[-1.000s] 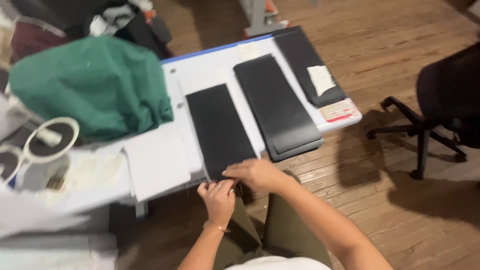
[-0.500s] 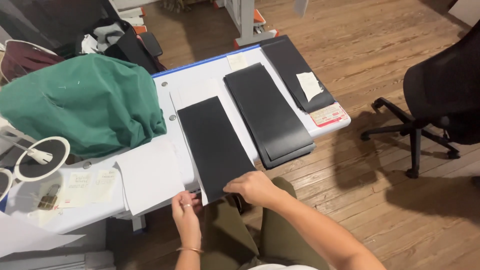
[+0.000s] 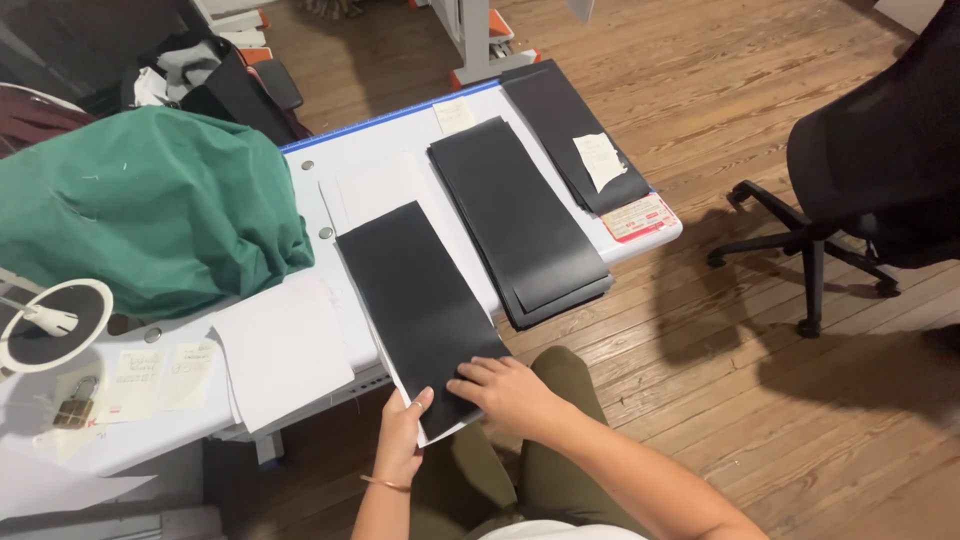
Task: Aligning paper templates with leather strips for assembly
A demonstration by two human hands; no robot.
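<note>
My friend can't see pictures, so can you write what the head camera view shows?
A person's left hand grips the near edge of a long black rectangular sheet on a white table, while the right hand presses flat on it. A stack of similar black sheets lies beside it, a green cloth bundle farther left.

The left hand (image 3: 400, 440) has slid from the black sheet's (image 3: 420, 300) top to, seemingly, its near-left corner edge.
</note>
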